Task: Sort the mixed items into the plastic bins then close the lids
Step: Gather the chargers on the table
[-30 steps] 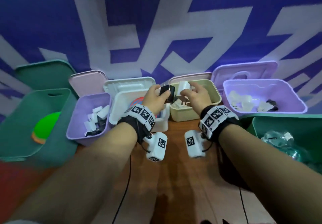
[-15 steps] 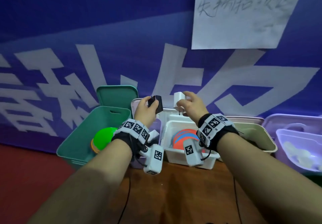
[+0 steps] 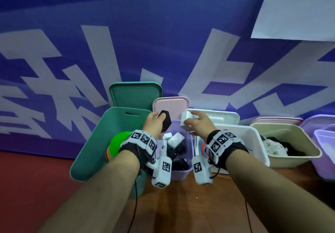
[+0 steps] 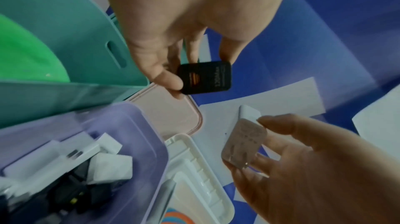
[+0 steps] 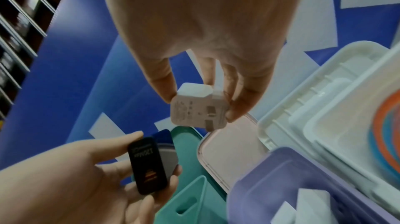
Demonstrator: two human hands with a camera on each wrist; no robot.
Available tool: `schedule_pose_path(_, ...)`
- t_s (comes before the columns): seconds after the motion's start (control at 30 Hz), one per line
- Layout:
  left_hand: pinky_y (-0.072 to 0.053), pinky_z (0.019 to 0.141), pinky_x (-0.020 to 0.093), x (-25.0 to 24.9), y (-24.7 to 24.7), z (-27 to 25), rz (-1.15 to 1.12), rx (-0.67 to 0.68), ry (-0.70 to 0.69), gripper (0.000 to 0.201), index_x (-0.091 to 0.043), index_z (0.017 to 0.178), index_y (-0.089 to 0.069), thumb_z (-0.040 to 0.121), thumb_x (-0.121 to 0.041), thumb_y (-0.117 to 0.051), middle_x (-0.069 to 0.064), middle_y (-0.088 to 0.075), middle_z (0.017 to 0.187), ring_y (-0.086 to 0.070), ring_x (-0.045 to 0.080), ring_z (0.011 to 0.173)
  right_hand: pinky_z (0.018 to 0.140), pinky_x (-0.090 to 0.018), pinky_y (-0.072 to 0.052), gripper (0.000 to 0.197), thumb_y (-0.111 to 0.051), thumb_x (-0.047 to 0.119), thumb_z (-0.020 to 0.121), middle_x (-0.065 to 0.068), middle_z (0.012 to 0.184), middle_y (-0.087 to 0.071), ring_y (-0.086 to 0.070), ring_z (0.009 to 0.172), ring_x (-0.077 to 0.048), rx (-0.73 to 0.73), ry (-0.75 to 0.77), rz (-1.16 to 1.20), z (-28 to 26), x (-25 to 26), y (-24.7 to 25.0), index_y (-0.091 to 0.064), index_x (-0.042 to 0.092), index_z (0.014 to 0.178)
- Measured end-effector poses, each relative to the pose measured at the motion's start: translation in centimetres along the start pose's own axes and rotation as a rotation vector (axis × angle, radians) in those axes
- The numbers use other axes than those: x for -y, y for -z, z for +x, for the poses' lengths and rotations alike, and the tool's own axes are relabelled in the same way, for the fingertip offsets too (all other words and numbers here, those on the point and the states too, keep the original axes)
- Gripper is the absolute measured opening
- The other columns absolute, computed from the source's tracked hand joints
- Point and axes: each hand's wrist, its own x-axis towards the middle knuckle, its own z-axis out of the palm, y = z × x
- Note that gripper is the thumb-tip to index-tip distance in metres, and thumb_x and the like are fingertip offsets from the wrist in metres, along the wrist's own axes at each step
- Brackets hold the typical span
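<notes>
My left hand (image 3: 154, 124) pinches a black charger (image 3: 165, 121) (image 4: 204, 78) (image 5: 148, 166) between thumb and fingers. My right hand (image 3: 197, 124) pinches a white charger (image 3: 187, 120) (image 5: 199, 108) (image 4: 244, 138) by its sides. Both are held above the back of the small purple bin (image 3: 183, 173) (image 4: 138, 125), which holds several white and black chargers (image 3: 175, 139). Its pink lid (image 3: 170, 105) (image 4: 171, 113) stands open behind it.
A green bin (image 3: 94, 142) with a bright green ball (image 3: 119, 142) stands to the left, lid up. To the right are a white bin (image 3: 253, 142) with an orange-blue object, a beige bin (image 3: 282, 138) with dark items, and a purple bin (image 3: 324, 142). The wooden table (image 3: 181, 205) lies near me.
Both hands, each with its charger, have moved left from over the beige bin, past the white bin, to above the small purple bin. The view has swung left with them.
</notes>
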Motion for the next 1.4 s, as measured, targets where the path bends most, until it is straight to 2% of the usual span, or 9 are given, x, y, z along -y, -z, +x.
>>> schedule_pose_path(0.17,-0.048,0.063,0.03,2.8,0.2,1.9,0.007,0.079,0.154,0.019,-0.025,0.118,-0.049,0.1,-0.025,-0.043,0.005,-0.056,0.101,-0.055,0.026,0.091,0.057,-0.023,-0.048,0.052,-0.061,0.01,0.082,-0.018,0.098,-0.068,-0.068,0.075,-0.023,-0.026,-0.143,-0.059,2.2,-3.4,-1.8,-0.043,0.01,0.13)
schedule_pose_path(0.33,-0.049,0.063,0.03,5.0,-0.2,3.7,0.073,0.146,0.244,0.016,-0.024,0.103,-0.055,0.1,-0.03,-0.04,0.014,-0.052,0.12,-0.054,0.027,0.096,0.063,-0.026,-0.046,0.053,-0.066,0.019,0.071,-0.013,0.098,-0.066,-0.067,0.077,-0.023,0.025,-0.233,-0.137,4.2,-6.3,-2.4,-0.051,0.015,0.122)
schedule_pose_path(0.4,-0.048,0.063,0.029,5.5,-0.5,4.3,0.115,0.136,0.257,0.018,-0.025,0.092,-0.052,0.099,-0.035,-0.039,0.01,-0.05,0.111,-0.056,0.026,0.091,0.064,-0.027,-0.044,0.056,-0.067,0.019,0.072,-0.01,0.097,-0.063,-0.061,0.078,-0.024,0.043,-0.233,-0.172,5.1,-7.3,-2.5,-0.053,0.016,0.126)
schedule_pose_path(0.63,-0.04,0.06,0.025,4.4,-0.6,5.1,0.057,0.032,0.212,0.027,-0.014,0.112,-0.054,0.099,-0.034,-0.043,0.005,-0.054,0.096,-0.051,0.016,0.072,0.079,-0.03,-0.042,0.04,-0.063,0.023,0.087,-0.007,0.098,-0.056,-0.053,0.084,-0.022,0.061,-0.17,-0.246,7.3,-6.8,-2.2,-0.057,0.01,0.123)
schedule_pose_path(0.77,-0.037,0.056,0.024,2.3,0.5,5.5,0.045,-0.049,0.136,0.024,-0.015,0.087,-0.051,0.1,-0.034,-0.043,0.0,-0.05,0.078,-0.047,0.013,0.063,0.087,-0.033,-0.045,0.044,-0.065,0.025,0.085,-0.008,0.103,-0.06,-0.058,0.091,-0.024,0.061,-0.13,-0.183,8.5,-5.1,-2.9,-0.056,0.013,0.126)
schedule_pose_path(0.97,-0.042,0.06,0.026,-0.5,3.6,5.5,0.113,-0.156,0.024,0.019,-0.02,0.106,-0.051,0.099,-0.036,-0.044,-0.004,-0.054,0.084,-0.055,0.014,0.073,0.098,-0.045,-0.047,0.044,-0.064,0.028,0.083,-0.012,0.121,-0.063,-0.062,0.107,-0.031,0.05,-0.015,-0.121,7.9,-0.7,-4.9,-0.056,0.015,0.125)
schedule_pose_path(1.1,-0.046,0.056,0.028,-2.4,6.3,5.2,0.133,-0.245,-0.061,0.032,-0.016,0.118,-0.053,0.095,-0.039,-0.05,-0.001,-0.057,0.09,-0.058,0.016,0.072,0.097,-0.037,-0.044,0.043,-0.062,0.022,0.088,-0.014,0.125,-0.06,-0.059,0.108,-0.028,0.03,0.086,-0.111,6.5,3.5,-6.5,-0.054,0.009,0.128)
schedule_pose_path(1.23,-0.049,0.096,0.045,-3.9,10.4,5.7,0.176,-0.295,-0.142,0.052,-0.021,0.133,-0.044,0.089,-0.045,-0.056,0.007,-0.054,0.13,-0.058,0.028,0.111,0.097,-0.024,-0.036,0.048,-0.058,0.024,0.091,-0.008,0.135,-0.055,-0.051,0.122,-0.022,-0.041,0.171,-0.216,5.0,6.4,-8.6,-0.049,0.008,0.135)
schedule_pose_path(1.4,-0.046,0.099,0.049,-5.5,15.1,6.8,0.218,-0.257,-0.202,0.071,-0.026,0.142,-0.034,0.08,-0.055,-0.054,0.009,-0.043,0.142,-0.049,0.031,0.123,0.107,-0.03,-0.032,0.055,-0.055,0.027,0.093,-0.008,0.147,-0.042,-0.042,0.133,-0.024,-0.095,0.174,-0.273,3.4,8.7,-12.0,-0.038,0.011,0.143)
